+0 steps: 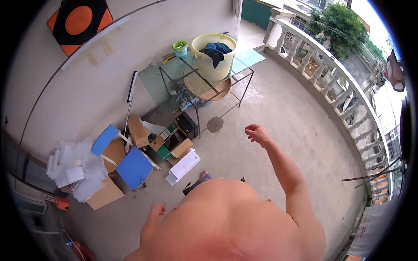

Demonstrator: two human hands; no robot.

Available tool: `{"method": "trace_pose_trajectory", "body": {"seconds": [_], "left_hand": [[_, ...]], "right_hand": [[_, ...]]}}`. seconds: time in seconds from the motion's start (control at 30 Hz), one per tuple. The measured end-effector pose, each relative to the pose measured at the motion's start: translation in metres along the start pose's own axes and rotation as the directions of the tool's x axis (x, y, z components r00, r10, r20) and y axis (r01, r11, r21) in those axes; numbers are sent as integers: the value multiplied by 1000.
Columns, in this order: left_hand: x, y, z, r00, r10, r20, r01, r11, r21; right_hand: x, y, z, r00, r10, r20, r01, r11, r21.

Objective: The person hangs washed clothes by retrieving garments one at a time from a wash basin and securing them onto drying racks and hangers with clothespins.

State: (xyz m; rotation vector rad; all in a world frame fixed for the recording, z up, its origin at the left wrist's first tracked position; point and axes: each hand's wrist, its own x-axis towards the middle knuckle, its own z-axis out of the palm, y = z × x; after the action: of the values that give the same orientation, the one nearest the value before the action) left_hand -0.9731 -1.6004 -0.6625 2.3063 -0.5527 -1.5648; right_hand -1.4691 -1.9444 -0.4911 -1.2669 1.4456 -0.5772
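Note:
My right hand (257,134) is stretched forward over the concrete floor, its fingers loosely curled, with no object visible in it. My left hand (157,212) hangs low beside my body; it is small and partly turned away, so its grip is unclear. Ahead, a pale yellow bucket (213,67) holds dark clothes (216,52) and stands on a glass-topped table (174,69). A small green and white container (180,50) is to the bucket's left. Neither hand touches these things.
Open cardboard boxes (180,148), a blue chair (134,168) and clear plastic wrapping (74,169) lie at the left. A woven tray (202,87) is under the glass. A white balustrade (344,82) curves along the right. A squeegee (132,87) leans on the wall.

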Motion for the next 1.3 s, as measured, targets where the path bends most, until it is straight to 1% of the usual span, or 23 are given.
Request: {"method": "trace_pose_trajectory", "body": {"seconds": [0.03,0.1,0.17,0.27,0.43,0.5,0.57,0.63,0.7,0.73,0.77,0.8,0.83,0.9,0.97,1.0,1.07,1.1,1.13,1.17,1.2,1.23,1.3], "left_hand": [[9,45,-6,998,64,14,-65,998,20],[58,109,-14,997,50,59,-39,983,-181],[71,198,-24,981,192,6,-190,976,-107],[90,296,-34,924,365,-115,-381,904,-194],[115,342,-21,902,354,-247,-422,846,-326],[131,313,-2,946,191,-262,-257,934,-247],[127,283,25,980,41,-195,-89,966,-242],[100,264,70,979,-52,-195,23,988,-150],[102,237,113,955,-280,-102,266,956,-125],[97,232,129,950,-295,-103,280,950,-138],[86,229,144,998,39,-54,-19,943,333],[76,226,159,929,369,2,-253,632,733],[71,229,172,913,407,27,-290,602,744],[71,241,189,928,370,29,-292,678,675],[79,247,196,932,361,42,-301,701,646],[85,249,198,931,361,48,-306,704,641],[96,256,192,931,363,49,-306,697,648],[103,260,189,931,362,47,-302,693,654],[88,292,181,991,129,-43,-107,936,336],[70,330,172,982,-130,-136,98,970,-222],[47,377,162,907,-363,-213,164,772,-614],[56,384,150,912,-347,-219,160,793,-588],[72,396,125,923,-302,-239,144,846,-513]], "right_hand": [[20,-20,-7,1000,-12,-8,12,1000,-28],[63,-52,-29,998,-53,-43,53,999,2],[99,-82,-47,995,-59,-81,62,998,34],[157,-128,-73,988,-139,-72,139,990,-5],[288,-209,-108,954,-299,-26,295,950,-100],[344,-246,-117,931,-364,8,358,911,-206],[413,-261,-121,882,-468,45,449,809,-379],[470,-272,-117,885,-455,102,442,749,-493],[520,-277,-103,836,-506,214,513,580,-633],[537,-281,-95,832,-463,305,532,510,-677],[548,-280,-84,827,-403,392,551,440,-709],[558,-282,-72,882,-179,436,466,465,-753],[580,-261,-59,858,-235,457,514,396,-761],[609,-247,-44,851,-168,497,525,308,-794],[594,-271,-67,834,-8,551,468,537,-701],[581,-283,-78,909,125,397,159,777,-609],[581,-279,-98,849,5,528,235,892,-387],[576,-284,-109,879,110,464,-42,987,-156],[569,-296,-120,852,43,522,-54,999,6],[560,-304,-130,823,-28,568,-84,982,170],[555,-316,-141,863,-53,503,-79,968,237],[539,-337,-151,901,-82,427,-45,959,279],[523,-370,-171,894,-235,382,57,904,424]]}}
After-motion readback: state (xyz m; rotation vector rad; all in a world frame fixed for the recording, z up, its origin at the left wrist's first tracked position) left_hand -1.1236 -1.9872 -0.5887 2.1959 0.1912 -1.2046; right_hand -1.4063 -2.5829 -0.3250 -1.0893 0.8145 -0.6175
